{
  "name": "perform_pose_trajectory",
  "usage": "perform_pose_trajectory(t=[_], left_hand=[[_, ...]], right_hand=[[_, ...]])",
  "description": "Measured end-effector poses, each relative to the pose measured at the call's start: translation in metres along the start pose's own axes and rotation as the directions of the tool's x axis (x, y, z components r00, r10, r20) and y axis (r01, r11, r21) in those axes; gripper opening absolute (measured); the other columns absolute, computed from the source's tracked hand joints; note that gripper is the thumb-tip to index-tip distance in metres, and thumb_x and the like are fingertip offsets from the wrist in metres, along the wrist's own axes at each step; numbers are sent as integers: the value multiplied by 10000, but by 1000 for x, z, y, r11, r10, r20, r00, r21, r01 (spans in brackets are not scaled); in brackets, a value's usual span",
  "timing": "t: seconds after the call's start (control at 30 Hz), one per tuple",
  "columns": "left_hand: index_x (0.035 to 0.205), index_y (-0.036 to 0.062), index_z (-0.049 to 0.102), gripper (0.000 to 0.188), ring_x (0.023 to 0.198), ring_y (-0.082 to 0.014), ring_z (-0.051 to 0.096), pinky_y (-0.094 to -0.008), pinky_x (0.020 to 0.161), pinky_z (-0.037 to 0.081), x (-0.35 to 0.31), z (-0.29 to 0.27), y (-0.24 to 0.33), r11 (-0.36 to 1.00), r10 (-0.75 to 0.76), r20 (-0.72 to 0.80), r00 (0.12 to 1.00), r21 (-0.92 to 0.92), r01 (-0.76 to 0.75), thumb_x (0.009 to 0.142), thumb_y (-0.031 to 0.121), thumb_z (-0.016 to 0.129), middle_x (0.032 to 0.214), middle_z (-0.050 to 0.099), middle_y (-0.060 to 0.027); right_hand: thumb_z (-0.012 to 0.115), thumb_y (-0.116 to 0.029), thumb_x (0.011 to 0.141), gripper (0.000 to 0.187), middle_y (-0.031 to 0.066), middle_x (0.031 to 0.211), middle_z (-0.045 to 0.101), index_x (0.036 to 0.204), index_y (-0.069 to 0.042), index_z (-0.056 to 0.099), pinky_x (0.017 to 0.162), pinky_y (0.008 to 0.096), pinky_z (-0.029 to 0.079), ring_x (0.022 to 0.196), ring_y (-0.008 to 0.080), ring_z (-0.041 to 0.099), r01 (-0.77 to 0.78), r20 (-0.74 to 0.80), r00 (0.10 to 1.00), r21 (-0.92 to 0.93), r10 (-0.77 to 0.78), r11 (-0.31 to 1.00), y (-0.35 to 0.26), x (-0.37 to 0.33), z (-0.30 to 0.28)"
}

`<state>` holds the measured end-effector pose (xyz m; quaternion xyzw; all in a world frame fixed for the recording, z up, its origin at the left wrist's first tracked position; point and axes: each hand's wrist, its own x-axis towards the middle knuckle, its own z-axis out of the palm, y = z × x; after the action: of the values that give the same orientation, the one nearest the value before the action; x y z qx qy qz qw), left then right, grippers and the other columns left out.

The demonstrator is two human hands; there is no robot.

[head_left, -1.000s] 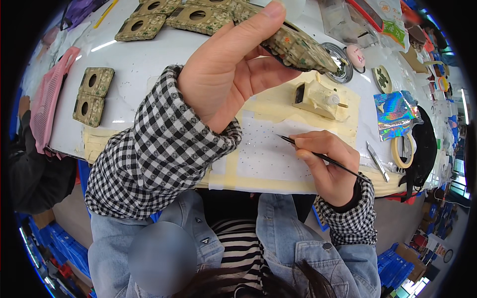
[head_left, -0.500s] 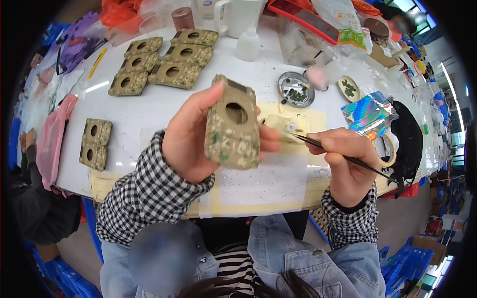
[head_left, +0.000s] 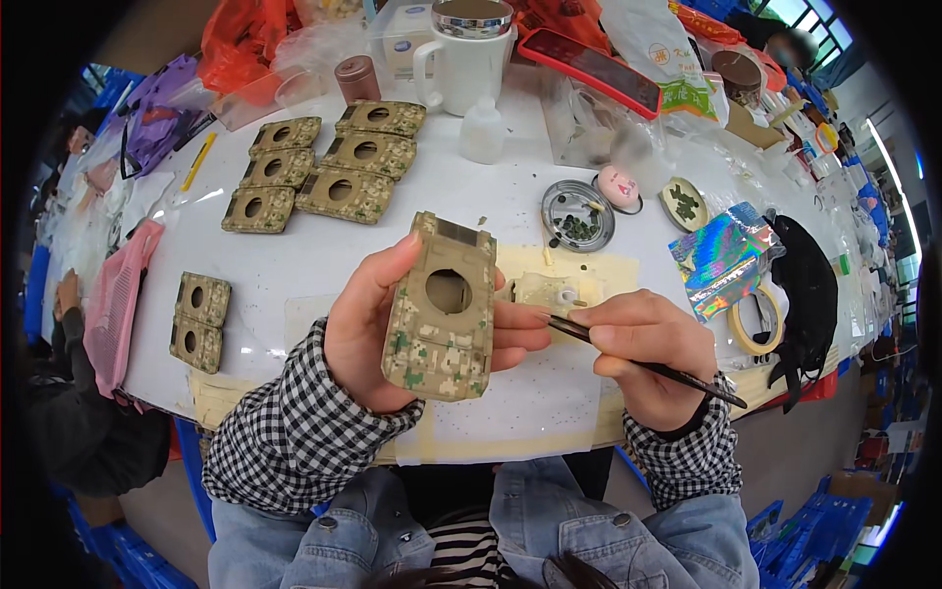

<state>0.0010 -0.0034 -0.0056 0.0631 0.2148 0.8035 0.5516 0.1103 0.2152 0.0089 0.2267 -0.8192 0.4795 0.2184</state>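
My left hand (head_left: 371, 319) is closed around a camouflage-painted toy tank hull (head_left: 440, 358), tilted so its top with the round hole faces up. The fingers of that hand stick out past the hull's right side. Black tweezers (head_left: 677, 375) are pinched in my right hand (head_left: 653, 344), their tips meeting the left fingertips. Anything between the tips is too small to make out. Behind the hands, a pale yellowish fixture (head_left: 549, 291) sits on a taped sheet. A round clear dish (head_left: 579, 241) beyond it holds small dark green parts.
More camouflage hulls (head_left: 339, 191) stand in rows at the back left, with a pair (head_left: 197, 344) nearer. A white mug (head_left: 476, 74), a plastic bottle (head_left: 483, 133) and a red-cased phone (head_left: 591, 71) line the back. A tape roll (head_left: 754, 342) and black bag (head_left: 805, 304) lie right.
The hull has come lower and slightly left in view. The tweezers' tips have moved left to my left fingertips. The whole scene sits lower in view.
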Motion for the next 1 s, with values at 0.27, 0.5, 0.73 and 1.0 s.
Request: perform_pose_trajectory(t=[0.27, 0.5, 0.73, 1.0], left_hand=[[1221, -69, 437, 669, 1150, -470, 474, -456, 999, 400, 0, 1, -1, 999, 27, 2, 1000, -32, -27, 923, 510, 281, 1224, 440, -386], [1211, -82, 423, 652, 1220, -446, 413, -454, 1050, 340, 2, 6, -5, 996, 84, -12, 996, -12, -85, 930, 491, 287, 1263, 403, -385], [1251, -38, 438, 686, 1311, -439, 274, -431, 1105, 242, 1, 5, -15, 991, 134, 72, 988, 5, -135, 916, 542, 291, 1380, 243, -370], [1276, -80, 378, 638, 1303, -380, 327, -407, 1102, 253, -1, 10, -16, 987, 146, 93, 985, 59, -152, 947, 449, 238, 1382, 302, -320]], right_hand=[[750, -21, 704, 296, 165, 956, 650, 965, -13, 610, 701, 315, 524, 832, 270, 645, -27, -11, 1000, -24, 27, 999, -1, -2, 1], [551, -96, 900, 175, 164, 943, 587, 986, 51, 509, 745, 298, 523, 837, 219, 631, -224, -198, 936, 304, 292, 926, -1, -11, 8], [451, -127, 955, 186, 149, 944, 559, 986, 56, 458, 808, 297, 521, 884, 200, 621, -231, -265, 889, 443, 373, 866, -10, 1, 18], [454, -132, 958, 185, 141, 943, 578, 970, 52, 469, 806, 295, 526, 890, 190, 623, -284, -260, 863, 461, 434, 841, -7, 2, 21]])
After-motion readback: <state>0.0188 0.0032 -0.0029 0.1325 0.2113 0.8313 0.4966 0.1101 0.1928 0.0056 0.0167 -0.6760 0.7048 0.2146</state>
